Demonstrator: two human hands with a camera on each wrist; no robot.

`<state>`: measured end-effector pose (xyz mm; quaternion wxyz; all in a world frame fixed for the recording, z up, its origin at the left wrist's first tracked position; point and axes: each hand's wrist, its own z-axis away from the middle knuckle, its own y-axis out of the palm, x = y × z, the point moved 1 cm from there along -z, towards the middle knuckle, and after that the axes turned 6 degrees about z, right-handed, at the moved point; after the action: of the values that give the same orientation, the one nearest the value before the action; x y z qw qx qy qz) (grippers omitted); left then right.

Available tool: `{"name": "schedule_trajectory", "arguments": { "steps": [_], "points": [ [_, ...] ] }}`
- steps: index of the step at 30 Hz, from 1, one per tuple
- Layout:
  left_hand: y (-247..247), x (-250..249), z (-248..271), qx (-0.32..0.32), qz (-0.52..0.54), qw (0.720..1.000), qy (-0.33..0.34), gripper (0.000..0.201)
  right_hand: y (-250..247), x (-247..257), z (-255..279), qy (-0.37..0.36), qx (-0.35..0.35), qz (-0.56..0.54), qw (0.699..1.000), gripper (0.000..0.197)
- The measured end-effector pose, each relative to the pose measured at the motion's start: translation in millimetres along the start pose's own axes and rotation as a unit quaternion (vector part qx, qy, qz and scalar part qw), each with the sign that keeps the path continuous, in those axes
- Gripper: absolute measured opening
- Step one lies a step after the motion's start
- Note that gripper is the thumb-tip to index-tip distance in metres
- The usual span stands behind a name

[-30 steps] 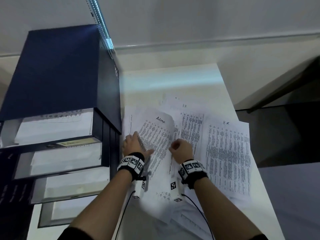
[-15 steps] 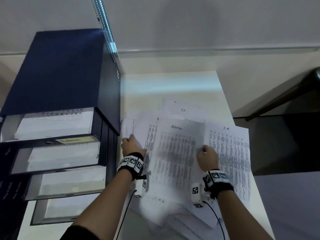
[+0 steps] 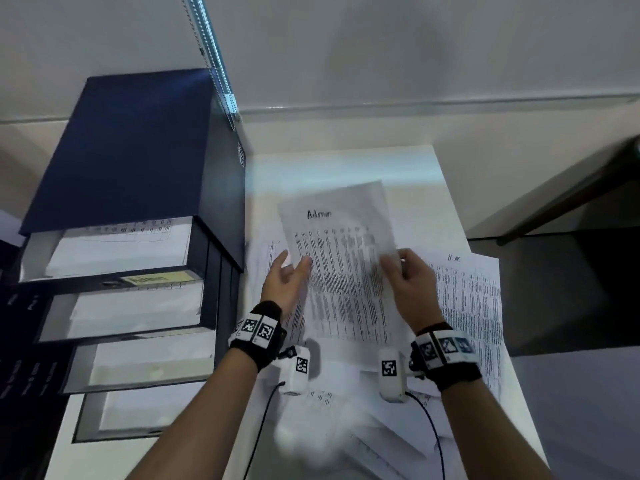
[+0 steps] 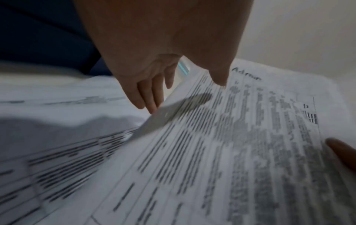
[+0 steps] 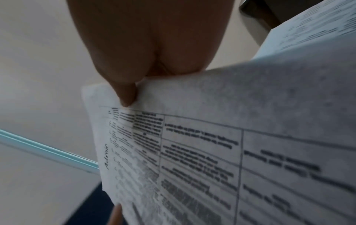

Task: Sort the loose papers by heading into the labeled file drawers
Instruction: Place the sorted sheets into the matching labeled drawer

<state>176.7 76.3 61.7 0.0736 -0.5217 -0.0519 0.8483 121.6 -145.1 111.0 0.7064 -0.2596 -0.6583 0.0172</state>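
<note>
Held up over the paper pile (image 3: 464, 306) on the desk (image 3: 346, 168), just right of the cabinet (image 3: 131, 150): 1 sheet (image 3: 341, 258) headed "Admin". Pinched at its right edge by the right hand (image 3: 408, 282), thumb on the printed face, fingers curled behind. Met on its left edge by the left hand (image 3: 285, 282), fingers (image 4: 146, 97) straight and relaxed, thumb lying on the print; no firm grip visible there.

Step in hand, by judgement: filing this sheet in the matching drawer. Top drawer (image 3: 114, 251) of the cabinet standing pulled out, papers already inside, its yellow label (image 3: 156, 279) blurred but seemingly reading "Admin". 3 more drawers stepped out below, labels unreadable.

To do it well:
- Check heading against label before letting go.
- Take hold with the left hand before moving, so the sheet stays flat and does not droop.
- Carry left toward the cabinet, lead with the short edge, lay flat on the stack inside, square to the drawer walls.
- Keep clear of the "H.R" sheet (image 3: 467, 289) lying right of the cabinet on the pile, so nothing drags along.
</note>
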Motion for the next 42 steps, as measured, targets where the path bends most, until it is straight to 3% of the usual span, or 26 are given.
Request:
{"name": "schedule_trajectory", "arguments": {
  "steps": [3, 6, 7, 9, 11, 13, 15, 17, 20, 22, 26, 30, 35, 36, 39, 42],
  "points": [
    [-15.0, -25.2, 26.0, 0.028, 0.032, 0.999, 0.007, 0.082, -15.5, 39.2, 1.2, -0.031, -0.026, -0.035, 0.999, 0.023],
    [-44.1, -52.6, 60.6, 0.044, 0.042, 0.995, 0.074, 0.065, -22.1, 72.8, 8.7, -0.047, -0.027, -0.055, 0.997, 0.008],
    [-56.7, -60.8, 72.6, 0.038, 0.059, 0.993, 0.091, 0.068, -20.6, 85.6, 13.5, -0.039, -0.009, -0.081, 0.996, 0.018],
    [-85.5, -75.4, 94.2, 0.02, 0.117, 0.986, 0.118, 0.067, -14.4, 108.7, 26.3, -0.029, 0.07, -0.117, 0.99, 0.048],
    [-123.3, -87.8, 113.1, -0.023, 0.175, 0.976, 0.128, 0.061, 0.3, 130.0, 41.5, -0.018, 0.172, -0.124, 0.977, 0.061],
    [-165.7, -97.8, 135.1, -0.065, 0.198, 0.969, 0.13, 0.057, 25.5, 152.5, 58.0, -0.019, 0.254, -0.081, 0.964, 0.052],
    [-207.1, -100.0, 155.0, -0.089, 0.194, 0.966, 0.145, 0.051, 56.5, 170.5, 71.8, 0.018, 0.316, -0.128, 0.94, 0.042],
    [-241.3, -100.1, 171.6, -0.127, 0.204, 0.958, 0.156, 0.048, 87.1, 189.9, 85.8, 0.089, 0.358, -0.202, 0.907, 0.038],
    [-282.4, -89.8, 181.5, -0.178, 0.248, 0.942, 0.137, 0.041, 127.5, 211.6, 95.1, 0.12, 0.39, -0.19, 0.893, 0.037],
    [-300.9, -80.5, 183.7, -0.176, 0.254, 0.945, 0.105, 0.036, 151.3, 214.4, 90.6, 0.142, 0.388, -0.191, 0.89, 0.036],
    [-316.5, -59.4, 181.0, -0.095, 0.231, 0.968, 0.034, 0.033, 191.0, 216.5, 66.5, 0.164, 0.344, -0.176, 0.908, 0.03],
    [-323.4, -45.1, 168.5, -0.102, 0.192, 0.975, 0.046, 0.027, 203.9, 219.6, 52.1, 0.144, 0.309, -0.109, 0.934, 0.03],
    [-329.9, -51.7, 138.1, -0.194, 0.152, 0.965, 0.088, 0.015, 179.9, 207.1, 60.7, 0.154, 0.486, -0.082, 0.856, 0.042],
    [-330.9, -55.4, 131.7, -0.198, 0.147, 0.965, 0.086, 0.013, 180.0, 204.2, 60.0, 0.153, 0.48, -0.09, 0.859, 0.039],
    [-332.0, -68.8, 114.6, -0.176, 0.149, 0.97, 0.076, 0.017, 190.5, 200.8, 45.6, 0.139, 0.366, -0.112, 0.913, 0.029],
    [-331.1, -80.9, 96.6, -0.196, 0.006, 0.975, 0.108, 0.023, 204.0, 200.5, 27.5, 0.115, 0.28, -0.115, 0.946, 0.022]
  ]
}}
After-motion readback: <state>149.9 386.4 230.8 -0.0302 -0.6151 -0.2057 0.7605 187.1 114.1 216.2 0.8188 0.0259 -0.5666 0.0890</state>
